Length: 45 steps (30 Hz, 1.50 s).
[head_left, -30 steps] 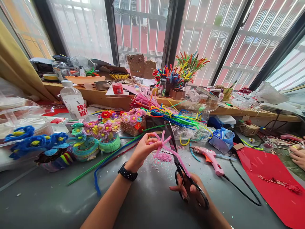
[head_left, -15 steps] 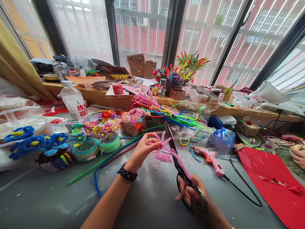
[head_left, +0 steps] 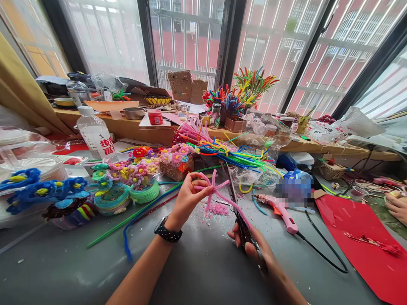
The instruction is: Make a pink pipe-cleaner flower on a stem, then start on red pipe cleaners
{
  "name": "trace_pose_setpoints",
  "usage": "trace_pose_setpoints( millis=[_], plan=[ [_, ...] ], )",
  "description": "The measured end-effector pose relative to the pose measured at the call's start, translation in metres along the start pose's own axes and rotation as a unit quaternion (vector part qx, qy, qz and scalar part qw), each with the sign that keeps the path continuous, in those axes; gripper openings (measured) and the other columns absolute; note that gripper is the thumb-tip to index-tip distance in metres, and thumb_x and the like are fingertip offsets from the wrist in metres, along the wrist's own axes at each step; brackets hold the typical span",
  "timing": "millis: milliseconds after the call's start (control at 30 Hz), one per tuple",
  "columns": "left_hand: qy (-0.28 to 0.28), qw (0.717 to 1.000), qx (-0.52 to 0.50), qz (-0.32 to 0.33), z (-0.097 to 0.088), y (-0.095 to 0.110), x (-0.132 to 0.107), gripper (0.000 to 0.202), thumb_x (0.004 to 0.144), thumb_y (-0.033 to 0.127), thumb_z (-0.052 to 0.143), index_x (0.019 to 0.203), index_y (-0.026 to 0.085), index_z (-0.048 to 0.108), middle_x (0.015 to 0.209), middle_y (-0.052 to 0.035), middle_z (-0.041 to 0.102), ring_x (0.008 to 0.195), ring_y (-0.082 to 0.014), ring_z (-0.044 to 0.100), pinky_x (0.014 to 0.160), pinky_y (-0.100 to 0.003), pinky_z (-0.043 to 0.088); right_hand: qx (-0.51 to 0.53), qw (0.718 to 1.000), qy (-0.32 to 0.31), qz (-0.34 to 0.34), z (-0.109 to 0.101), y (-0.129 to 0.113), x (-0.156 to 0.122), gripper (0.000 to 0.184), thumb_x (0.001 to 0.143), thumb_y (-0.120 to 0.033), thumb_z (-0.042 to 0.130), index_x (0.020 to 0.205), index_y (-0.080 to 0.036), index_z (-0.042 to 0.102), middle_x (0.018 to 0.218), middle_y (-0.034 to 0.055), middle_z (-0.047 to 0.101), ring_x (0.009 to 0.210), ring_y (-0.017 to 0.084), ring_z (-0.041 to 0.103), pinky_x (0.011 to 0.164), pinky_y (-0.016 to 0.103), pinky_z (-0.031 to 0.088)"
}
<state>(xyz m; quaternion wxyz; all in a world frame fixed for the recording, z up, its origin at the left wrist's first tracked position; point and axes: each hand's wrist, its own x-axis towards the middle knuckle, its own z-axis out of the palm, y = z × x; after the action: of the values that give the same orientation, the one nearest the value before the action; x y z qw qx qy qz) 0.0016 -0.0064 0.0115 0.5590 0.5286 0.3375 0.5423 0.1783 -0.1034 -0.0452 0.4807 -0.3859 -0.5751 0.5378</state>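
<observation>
Between the thumb and fingers of my left hand (head_left: 189,197) is a pink pipe cleaner (head_left: 219,186), with several short arms spreading from one centre. One longer pink strand runs from there toward my right hand. My right hand (head_left: 254,243) grips black scissors (head_left: 233,192), whose blades point up and away from me. The long strand lies along the blades and its far end passes by my right hand. Whether the blades touch the strand is hard to tell. Below the flower-like piece, pink clippings (head_left: 218,209) lie scattered on the grey table (head_left: 190,271).
A pink glue gun (head_left: 281,212) with a black cord lies to the right, beside red sheet (head_left: 356,228). Potted pipe-cleaner flowers (head_left: 144,192) and a water bottle (head_left: 95,135) stand left. Loose pipe cleaners (head_left: 235,154) pile up behind. Another person's hand (head_left: 397,207) shows at far right.
The scissors have turned in my right hand, their handles now more covered by the fingers. The pink piece has shifted slightly in my left hand. The whole view has drifted a little.
</observation>
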Motion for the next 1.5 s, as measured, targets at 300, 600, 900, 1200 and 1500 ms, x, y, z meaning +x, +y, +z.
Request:
trace_pose_setpoints(
  millis=[300, 600, 900, 1200, 1500],
  plan=[
    [0.015, 0.998, 0.041, 0.043, -0.001, 0.0, 0.0, 0.041, 0.061, 0.021, 0.067, 0.089, 0.019, 0.038, 0.066, 0.0046, 0.054, 0.059, -0.0068, 0.053, 0.057, -0.018, 0.044, -0.283, 0.954, 0.097, 0.016, -0.006, -0.01, -0.003, 0.032, 0.065, -0.042, 0.058, 0.082, -0.017, 0.047, 0.066, -0.0018, 0.044, 0.06, 0.013, 0.043, 0.054, 0.023, 0.035],
    [0.037, 0.997, 0.045, 0.054, -0.009, 0.001, 0.003, 0.039, 0.061, 0.023, 0.066, 0.088, 0.019, 0.039, 0.065, 0.0048, 0.055, 0.063, -0.0091, 0.057, 0.061, -0.021, 0.046, -0.369, 0.891, 0.265, -0.003, -0.013, -0.016, -0.002, 0.03, 0.066, -0.044, 0.057, 0.078, -0.018, 0.048, 0.06, -0.002, 0.047, 0.053, 0.012, 0.044, 0.051, 0.023, 0.036],
    [0.029, 0.998, 0.029, 0.042, -0.011, 0.0, 0.004, 0.044, 0.06, 0.023, 0.067, 0.092, 0.018, 0.037, 0.068, 0.0031, 0.058, 0.066, -0.012, 0.06, 0.065, -0.025, 0.048, -0.532, 0.819, 0.212, 0.036, -0.045, -0.018, -0.022, 0.023, 0.068, -0.043, 0.053, 0.074, -0.021, 0.058, 0.05, -0.0015, 0.054, 0.045, 0.015, 0.049, 0.045, 0.025, 0.037],
    [-0.007, 1.0, 0.028, 0.009, -0.009, 0.0, 0.004, 0.05, 0.059, 0.021, 0.068, 0.097, 0.018, 0.036, 0.071, 0.0017, 0.06, 0.069, -0.0133, 0.061, 0.067, -0.026, 0.047, -0.6, 0.776, 0.127, 0.147, -0.067, -0.029, -0.02, 0.018, 0.06, -0.027, 0.06, 0.077, -0.021, 0.063, 0.077, 0.006, 0.066, 0.07, 0.024, 0.06, 0.055, 0.03, 0.041],
    [-0.05, 0.997, 0.046, -0.039, -0.008, 0.0, 0.003, 0.059, 0.058, 0.023, 0.068, 0.106, 0.017, 0.034, 0.067, 0.0011, 0.061, 0.065, -0.0133, 0.06, 0.064, -0.026, 0.045, -0.318, 0.946, 0.066, 0.017, -0.014, -0.07, 0.075, 0.032, 0.065, -0.039, 0.06, 0.084, -0.013, 0.061, 0.073, 0.0051, 0.063, 0.066, 0.016, 0.058, 0.062, 0.028, 0.045]
  ],
)
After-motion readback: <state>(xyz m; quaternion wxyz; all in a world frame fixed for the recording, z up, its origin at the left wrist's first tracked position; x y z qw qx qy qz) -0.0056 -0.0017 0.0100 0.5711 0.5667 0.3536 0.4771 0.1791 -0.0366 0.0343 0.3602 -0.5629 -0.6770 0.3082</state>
